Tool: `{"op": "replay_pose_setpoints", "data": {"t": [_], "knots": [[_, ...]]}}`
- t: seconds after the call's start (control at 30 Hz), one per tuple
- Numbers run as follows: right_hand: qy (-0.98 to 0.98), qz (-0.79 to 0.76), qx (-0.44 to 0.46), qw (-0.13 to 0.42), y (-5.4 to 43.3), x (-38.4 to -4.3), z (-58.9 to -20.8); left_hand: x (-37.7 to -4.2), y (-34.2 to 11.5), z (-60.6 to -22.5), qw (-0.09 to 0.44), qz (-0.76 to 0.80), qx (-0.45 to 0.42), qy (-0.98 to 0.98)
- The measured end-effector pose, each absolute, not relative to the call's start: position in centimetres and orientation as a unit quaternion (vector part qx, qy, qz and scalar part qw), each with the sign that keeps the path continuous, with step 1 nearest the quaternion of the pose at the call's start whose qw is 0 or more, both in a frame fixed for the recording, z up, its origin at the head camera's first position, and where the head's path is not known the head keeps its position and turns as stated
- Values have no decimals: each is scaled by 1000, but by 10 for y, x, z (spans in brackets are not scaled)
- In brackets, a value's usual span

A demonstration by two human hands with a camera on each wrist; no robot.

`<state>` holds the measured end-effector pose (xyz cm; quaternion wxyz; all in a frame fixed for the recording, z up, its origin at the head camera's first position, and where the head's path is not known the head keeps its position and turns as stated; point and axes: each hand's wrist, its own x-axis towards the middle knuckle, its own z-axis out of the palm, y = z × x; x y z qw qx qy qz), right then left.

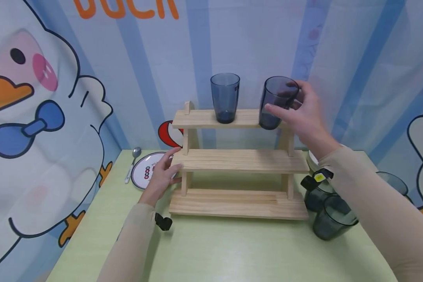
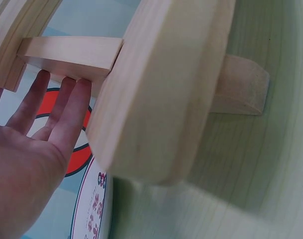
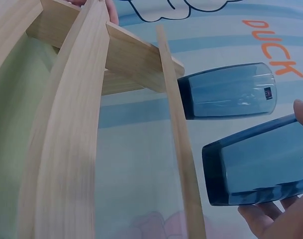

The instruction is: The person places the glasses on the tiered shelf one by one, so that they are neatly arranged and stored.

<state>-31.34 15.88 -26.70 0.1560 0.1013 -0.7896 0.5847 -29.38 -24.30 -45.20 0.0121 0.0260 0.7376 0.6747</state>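
A three-tier wooden rack point(image 1: 239, 161) stands on the table. My left hand point(image 1: 163, 175) holds its left side at the middle shelf; in the left wrist view several fingertips point(image 2: 81, 89) touch the side post. A blue-tinted drinking glass point(image 1: 225, 96) stands upright on the top shelf point(image 1: 199, 119), left of centre. To its right, my right hand point(image 1: 308, 117) grips a second such glass point(image 1: 268, 111), thumb on the near side and fingers round the far side. This glass leans slightly, and in the right wrist view its base point(image 3: 215, 175) shows a gap from the shelf board.
More tinted glasses point(image 1: 333, 221) stand on the table to the rack's right, partly behind my right forearm. A white plate point(image 1: 141, 168) and a spoon point(image 1: 132, 164) lie to the left. Behind the rack hangs a striped cloth point(image 1: 155, 70) with a cartoon duck.
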Motion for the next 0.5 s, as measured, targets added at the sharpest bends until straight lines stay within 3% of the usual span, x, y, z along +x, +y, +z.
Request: {"op": "replay_pose_setpoints", "data": {"t": [0.5], "knots": [[-772, 614, 75, 148, 141, -340, -270, -294, -245, -452, 12, 684, 29, 729]]}}
